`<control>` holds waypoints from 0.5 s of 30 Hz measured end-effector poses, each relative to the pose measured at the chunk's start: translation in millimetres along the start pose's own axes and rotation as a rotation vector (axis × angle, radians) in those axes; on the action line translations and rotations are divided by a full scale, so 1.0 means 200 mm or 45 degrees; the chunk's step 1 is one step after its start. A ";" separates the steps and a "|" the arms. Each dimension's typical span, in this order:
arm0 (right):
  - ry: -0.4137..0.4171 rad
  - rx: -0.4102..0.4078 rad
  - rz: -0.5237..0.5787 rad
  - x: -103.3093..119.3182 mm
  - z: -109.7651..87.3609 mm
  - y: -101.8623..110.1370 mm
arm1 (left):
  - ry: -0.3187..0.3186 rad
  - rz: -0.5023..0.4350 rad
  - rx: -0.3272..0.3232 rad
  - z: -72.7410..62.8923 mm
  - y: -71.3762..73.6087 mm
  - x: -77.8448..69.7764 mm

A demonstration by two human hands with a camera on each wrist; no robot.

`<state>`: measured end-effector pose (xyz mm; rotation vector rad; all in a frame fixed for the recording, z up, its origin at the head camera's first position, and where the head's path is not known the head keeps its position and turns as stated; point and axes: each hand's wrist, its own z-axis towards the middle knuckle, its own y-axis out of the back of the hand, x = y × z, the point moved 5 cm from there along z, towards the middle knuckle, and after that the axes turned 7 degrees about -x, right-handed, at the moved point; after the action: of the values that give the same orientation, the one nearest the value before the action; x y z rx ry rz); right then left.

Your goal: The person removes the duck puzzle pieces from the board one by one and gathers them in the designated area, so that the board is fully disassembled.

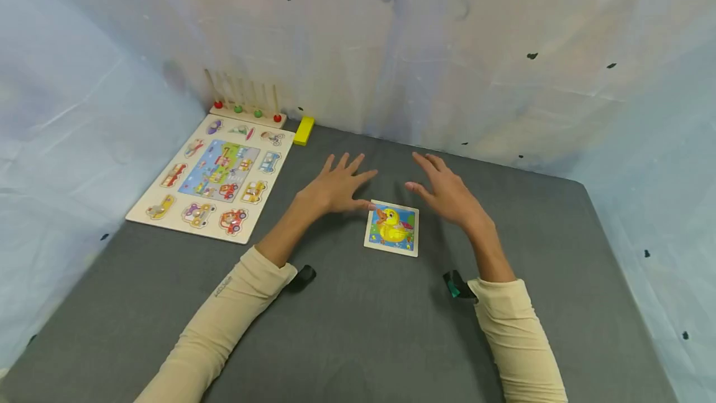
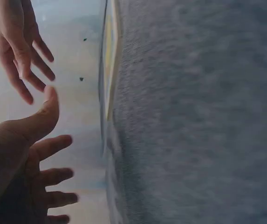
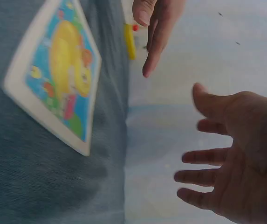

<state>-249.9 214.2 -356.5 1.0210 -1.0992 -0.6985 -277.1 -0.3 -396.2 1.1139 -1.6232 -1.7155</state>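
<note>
A small square duck puzzle (image 1: 391,229) with a pale wooden border lies flat on the dark grey table. My left hand (image 1: 335,188) hovers just left of it, fingers spread, the thumb overlapping the puzzle's upper left corner in the head view. To the right and a little beyond, my right hand (image 1: 447,194) is held above the table with fingers extended and nothing in them. In the right wrist view the yellow duck picture (image 3: 70,60) shows close up, with my right hand (image 3: 245,158) apart from it. The left wrist view shows the puzzle (image 2: 111,60) nearly edge-on.
At the back left lies a large wooden vehicle puzzle board (image 1: 184,204) with several picture pieces. Behind it stands a peg rack (image 1: 248,118) with red and green beads. A yellow block (image 1: 304,131) sits beside the board. Fabric walls (image 1: 425,48) enclose the table's back and sides.
</note>
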 end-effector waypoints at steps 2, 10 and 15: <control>0.041 0.028 0.008 0.02 0.01 -0.03 | -0.021 0.006 0.096 0.00 -0.03 -0.01; 0.304 0.084 0.086 0.13 0.02 -0.17 | -0.058 0.029 0.286 0.00 -0.07 -0.06; 0.360 0.142 0.067 0.17 0.02 -0.26 | -0.083 0.097 0.374 -0.01 -0.09 -0.10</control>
<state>-240.7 163.6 -390.1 1.1432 -0.9218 -0.4386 -262.0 18.3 -408.4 1.1210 -1.9797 -1.5130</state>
